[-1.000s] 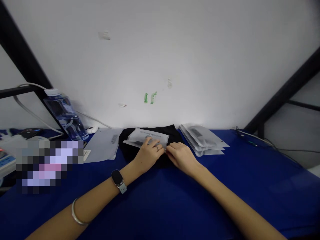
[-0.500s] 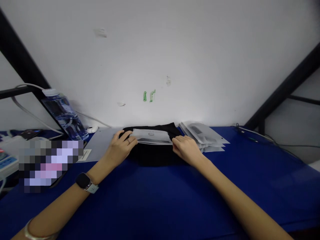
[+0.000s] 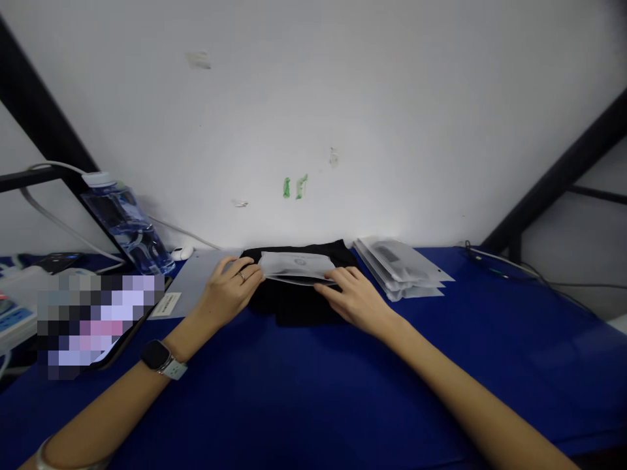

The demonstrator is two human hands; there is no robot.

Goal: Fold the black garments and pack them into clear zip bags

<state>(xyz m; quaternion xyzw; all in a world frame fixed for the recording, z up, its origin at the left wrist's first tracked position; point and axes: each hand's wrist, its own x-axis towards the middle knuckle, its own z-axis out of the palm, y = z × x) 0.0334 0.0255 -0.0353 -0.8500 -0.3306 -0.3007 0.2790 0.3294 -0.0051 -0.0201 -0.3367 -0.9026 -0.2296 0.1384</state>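
Observation:
A frosted plastic bag (image 3: 297, 263) lies on a folded black cloth (image 3: 298, 310) by the wall, its near edge parted into a dark gap. At the bag's left end, my left hand (image 3: 235, 287) has its fingers bent round the edge, closed on it; the thumb is hidden. My right hand (image 3: 360, 294) is at the bag's right end, fingers stretched out over the corner and thumb apart, touching the near edge. Part of the bag's right corner is covered by this hand.
Several frosted bags (image 3: 399, 261) are stacked to the right. On the left are a flat pale sheet (image 3: 193, 277), a water bottle (image 3: 130, 222), a white earphone case (image 3: 181, 253), a phone (image 3: 105, 326) and a power strip (image 3: 17, 320). Cables (image 3: 519, 264) lie at the back right.
My right hand has loosened from a closed grip on the bag's corner and moved slightly left, fingers spreading. The bag's near edge has parted wider. My left hand has shifted slightly left.

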